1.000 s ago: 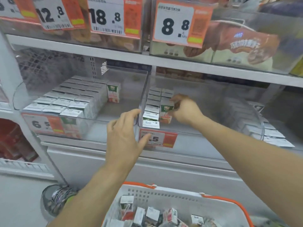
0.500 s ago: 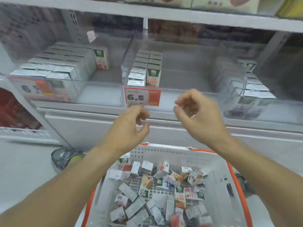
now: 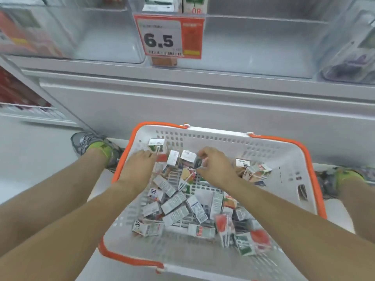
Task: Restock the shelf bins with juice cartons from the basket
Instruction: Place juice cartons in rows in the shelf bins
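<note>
A white basket [image 3: 233, 141] with orange handles stands on the floor below me, holding several small juice cartons [image 3: 174, 205] in a loose heap. My left hand [image 3: 140, 169] reaches into its far left corner, its fingertips touching an upright green-and-white carton [image 3: 156, 145]. Over the heap's far middle, my right hand [image 3: 216, 168] has its fingers curled, pinching a small dark carton [image 3: 199, 163]. At the top of the view, the clear shelf bin [image 3: 253, 43] shows the bottom of one carton [image 3: 195, 6] behind a 6.5 price tag [image 3: 169, 38].
A grey shelf base [image 3: 203, 102] runs right behind the basket. My shoes [image 3: 93, 146] stand on either side of it, the right one [image 3: 345, 178] close to the rim. Another clear bin [image 3: 101, 37] sits left, and a red-stocked lower shelf [image 3: 18, 94] is at far left.
My view tilted down from the shelf to the basket. Both hands dropped from in front of the bins into the basket; the right one now pinches a carton.
</note>
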Motion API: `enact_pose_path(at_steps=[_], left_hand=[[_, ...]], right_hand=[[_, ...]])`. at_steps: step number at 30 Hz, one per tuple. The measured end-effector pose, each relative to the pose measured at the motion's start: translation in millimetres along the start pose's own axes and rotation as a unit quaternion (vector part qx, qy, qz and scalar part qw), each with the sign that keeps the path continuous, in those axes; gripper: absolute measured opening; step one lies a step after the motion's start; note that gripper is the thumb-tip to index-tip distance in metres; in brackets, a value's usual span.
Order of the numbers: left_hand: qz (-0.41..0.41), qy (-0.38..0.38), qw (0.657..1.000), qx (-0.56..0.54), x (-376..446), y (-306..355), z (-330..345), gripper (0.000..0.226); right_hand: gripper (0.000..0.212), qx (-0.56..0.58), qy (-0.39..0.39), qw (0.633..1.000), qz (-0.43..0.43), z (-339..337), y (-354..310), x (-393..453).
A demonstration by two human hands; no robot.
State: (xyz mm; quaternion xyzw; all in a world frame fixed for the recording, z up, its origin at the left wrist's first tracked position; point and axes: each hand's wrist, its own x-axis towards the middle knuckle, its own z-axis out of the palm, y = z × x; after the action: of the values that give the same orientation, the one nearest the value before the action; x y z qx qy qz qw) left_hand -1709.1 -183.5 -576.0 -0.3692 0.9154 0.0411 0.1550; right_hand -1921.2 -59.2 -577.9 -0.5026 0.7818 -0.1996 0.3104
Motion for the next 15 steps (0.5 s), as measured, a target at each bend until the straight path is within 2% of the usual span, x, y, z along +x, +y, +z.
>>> enact_pose_path(at_steps=[2,4,6,8,10,11,15], left_hand=[[-0.002,-0.011,1.0,-0.017,4,2,-4,0.046],[-0.029,-0.016,0.996,-0.086,1,5,-14,0.045],[-0.073,-0.01,0.98,-0.186,-8,6,-27,0.048],[-0.114,-0.027,0.949,-0.291,-17,3,-40,0.04],[-0.153,-0.054,0.9,-0.405,-24,-4,-53,0.027],[-0.169,-0.069,0.864,-0.469,-27,-7,-58,0.026],[-0.142,-0.128,0.728,-0.659,-38,-10,-80,0.054]], right_hand=[[0.05,-0.026,0.0,1.0,-0.006,17,1,20],[0.06,-0.045,-0.023,0.999,0.008,34,3,37],[0.059,-0.05,-0.039,0.997,0.033,48,4,48],[0.051,-0.034,-0.03,0.998,0.049,55,5,52],[0.048,-0.012,-0.032,0.998,0.06,53,5,50],[0.046,-0.003,-0.034,0.997,0.064,47,5,47],[0.027,0.029,-0.036,0.997,0.066,-9,-3,27]])
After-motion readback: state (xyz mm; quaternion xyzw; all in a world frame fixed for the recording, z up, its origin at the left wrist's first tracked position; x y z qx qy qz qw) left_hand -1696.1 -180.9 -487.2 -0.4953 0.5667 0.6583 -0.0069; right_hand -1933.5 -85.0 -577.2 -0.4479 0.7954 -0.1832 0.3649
